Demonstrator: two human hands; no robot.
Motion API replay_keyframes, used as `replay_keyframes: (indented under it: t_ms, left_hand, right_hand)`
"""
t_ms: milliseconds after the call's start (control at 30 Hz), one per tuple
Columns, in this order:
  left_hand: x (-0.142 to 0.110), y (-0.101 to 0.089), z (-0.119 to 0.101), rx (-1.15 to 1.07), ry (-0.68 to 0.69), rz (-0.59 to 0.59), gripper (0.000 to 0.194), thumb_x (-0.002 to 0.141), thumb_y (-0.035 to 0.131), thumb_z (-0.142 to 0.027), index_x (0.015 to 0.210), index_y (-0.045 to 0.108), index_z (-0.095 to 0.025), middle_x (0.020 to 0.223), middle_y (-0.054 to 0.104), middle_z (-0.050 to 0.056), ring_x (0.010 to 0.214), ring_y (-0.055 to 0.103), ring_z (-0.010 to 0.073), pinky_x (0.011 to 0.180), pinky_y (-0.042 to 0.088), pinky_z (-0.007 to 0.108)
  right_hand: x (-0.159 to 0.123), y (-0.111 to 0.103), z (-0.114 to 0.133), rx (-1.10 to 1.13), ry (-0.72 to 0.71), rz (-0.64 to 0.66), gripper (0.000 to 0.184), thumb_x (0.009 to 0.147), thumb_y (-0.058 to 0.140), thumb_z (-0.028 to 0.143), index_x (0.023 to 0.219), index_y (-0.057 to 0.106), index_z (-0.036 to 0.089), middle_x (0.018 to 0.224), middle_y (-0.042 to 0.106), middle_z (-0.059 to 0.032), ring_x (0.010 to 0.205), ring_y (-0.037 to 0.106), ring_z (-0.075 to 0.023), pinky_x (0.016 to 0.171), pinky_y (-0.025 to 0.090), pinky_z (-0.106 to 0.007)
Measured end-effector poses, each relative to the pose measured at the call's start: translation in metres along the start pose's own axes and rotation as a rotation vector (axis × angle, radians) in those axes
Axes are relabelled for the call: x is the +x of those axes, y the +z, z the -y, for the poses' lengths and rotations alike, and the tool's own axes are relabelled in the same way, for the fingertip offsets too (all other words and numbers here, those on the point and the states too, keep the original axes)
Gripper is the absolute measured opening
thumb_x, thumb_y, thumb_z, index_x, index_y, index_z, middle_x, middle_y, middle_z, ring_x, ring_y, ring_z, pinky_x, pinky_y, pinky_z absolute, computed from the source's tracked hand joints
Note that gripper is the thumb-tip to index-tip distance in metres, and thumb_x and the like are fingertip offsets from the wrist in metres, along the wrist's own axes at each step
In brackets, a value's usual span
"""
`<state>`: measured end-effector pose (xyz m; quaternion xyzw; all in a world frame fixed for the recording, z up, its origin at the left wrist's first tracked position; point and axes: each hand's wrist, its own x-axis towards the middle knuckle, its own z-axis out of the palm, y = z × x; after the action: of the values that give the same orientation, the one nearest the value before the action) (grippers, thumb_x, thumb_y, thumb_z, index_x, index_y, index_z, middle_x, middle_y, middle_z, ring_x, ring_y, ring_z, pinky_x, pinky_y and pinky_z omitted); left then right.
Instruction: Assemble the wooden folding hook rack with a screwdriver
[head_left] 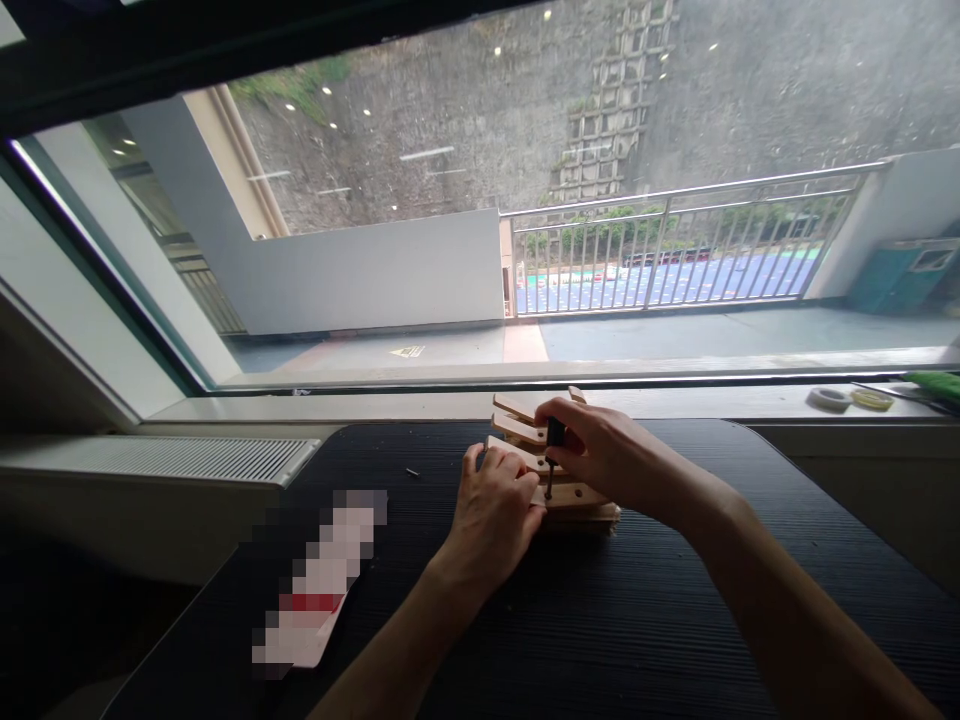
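Head view: bracing grip on the left, upright grip on the right

Clock positions are taken from the slatted wooden piece [564, 498], which sits near the middle of the dark tabletop [637, 620], towards its window edge. At eight o'clock lies a pixelated flat item [322, 590], set apart from the work and touched by neither hand. At nine o'clock, a small metal bit [412, 472] rests loose on the surface; its exact kind cannot be told.

The left hand [491, 510] reaches in from seven o'clock and grips the piece's left end. Its fingers are bent and close together, some tips hidden — a hold that appears meant to stop the wood shifting or turning.

The screwdriver [555, 433] stands nearly upright, tip down at the front slat, judged to be so aligned to send force straight into the wood. The right hand [600, 445], its forearm entering from four o'clock, pinches the handle with curled fingers, apparently for fine turning control.

Between two and three o'clock, two tape rolls [829, 400] lie on the windowsill [420, 407], outside the working area.
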<state>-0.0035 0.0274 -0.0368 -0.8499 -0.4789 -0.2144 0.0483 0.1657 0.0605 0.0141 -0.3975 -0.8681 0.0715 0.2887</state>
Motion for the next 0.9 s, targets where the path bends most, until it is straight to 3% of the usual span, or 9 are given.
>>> replay_keyframes:
  t_ms: [267, 467, 633, 900]
  left_hand:
    - [-0.003, 0.003, 0.000, -0.020, -0.020, -0.021, 0.022, 0.077, 0.062, -0.024, 0.100, 0.062, -0.025, 0.099, 0.060, 0.004, 0.105, 0.047, 0.0247, 0.106, 0.017, 0.052]
    - [-0.006, 0.000, 0.005, -0.101, -0.083, -0.028, 0.035, 0.073, 0.065, -0.023, 0.108, 0.060, -0.029, 0.106, 0.059, 0.002, 0.104, 0.048, 0.0233, 0.101, 0.028, 0.045]
    - [-0.007, -0.003, 0.010, -0.185, -0.081, -0.015, 0.024, 0.077, 0.061, -0.020, 0.098, 0.065, -0.029, 0.098, 0.062, 0.000, 0.098, 0.051, 0.0211, 0.093, 0.033, 0.040]
    - [-0.005, -0.003, 0.008, -0.169, -0.089, -0.010, 0.013, 0.078, 0.060, -0.024, 0.089, 0.067, -0.027, 0.095, 0.062, 0.001, 0.098, 0.051, 0.0208, 0.101, 0.026, 0.044]
  right_hand:
    - [-0.005, -0.015, 0.011, 0.020, 0.011, 0.005, 0.032, 0.082, 0.048, 0.017, 0.111, 0.057, 0.024, 0.096, 0.064, -0.0030, 0.072, 0.055, -0.0126, 0.063, 0.038, -0.023]
    - [-0.007, -0.016, 0.013, 0.057, 0.054, -0.003, 0.025, 0.082, 0.049, 0.018, 0.105, 0.058, 0.022, 0.081, 0.064, -0.0002, 0.065, 0.055, -0.0114, 0.060, 0.039, -0.022]
    - [-0.004, -0.014, 0.011, 0.059, 0.055, -0.003, 0.024, 0.082, 0.050, 0.019, 0.104, 0.059, 0.022, 0.081, 0.065, 0.0002, 0.067, 0.056, -0.0121, 0.061, 0.039, -0.022]
    - [-0.004, -0.017, 0.014, 0.037, 0.033, -0.004, 0.022, 0.083, 0.052, 0.023, 0.103, 0.061, 0.023, 0.084, 0.064, -0.0004, 0.069, 0.055, -0.0120, 0.061, 0.039, -0.022]
